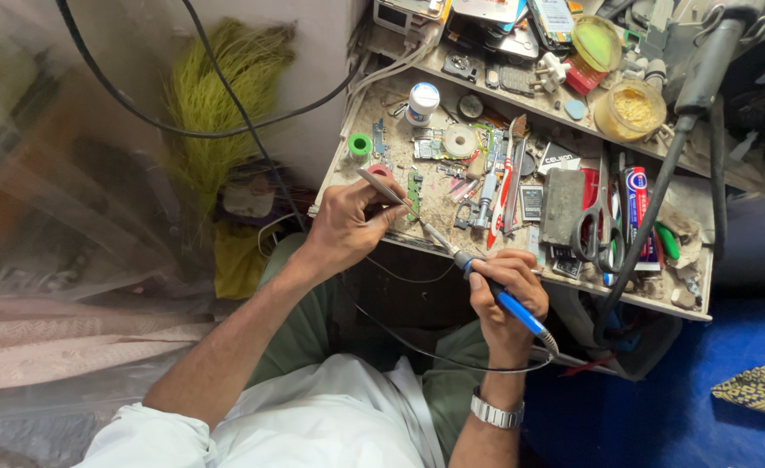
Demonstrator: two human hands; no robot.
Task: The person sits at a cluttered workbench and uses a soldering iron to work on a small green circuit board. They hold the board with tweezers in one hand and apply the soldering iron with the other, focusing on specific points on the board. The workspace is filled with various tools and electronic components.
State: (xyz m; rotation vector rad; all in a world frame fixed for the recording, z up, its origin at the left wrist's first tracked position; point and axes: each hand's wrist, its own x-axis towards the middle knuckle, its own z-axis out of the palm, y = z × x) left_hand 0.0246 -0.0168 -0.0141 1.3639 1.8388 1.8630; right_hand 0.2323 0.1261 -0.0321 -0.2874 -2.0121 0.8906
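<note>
Two hands meet at the bench (660, 303) edge. The right hand (505, 293) is clamped on a blue-handled iron (486, 282), its tip toward 10 o'clock at a small green board (414, 186). The left hand (348, 227) pinches tweezers (382, 186) there. Bracing both wrists would likely steady the tip; the bench top looks gritty and cluttered.

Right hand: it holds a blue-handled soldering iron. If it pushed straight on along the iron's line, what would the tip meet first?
Probably the small green circuit board by the left hand; the right hand aims the soldering iron there. Depth is unclear.
</note>
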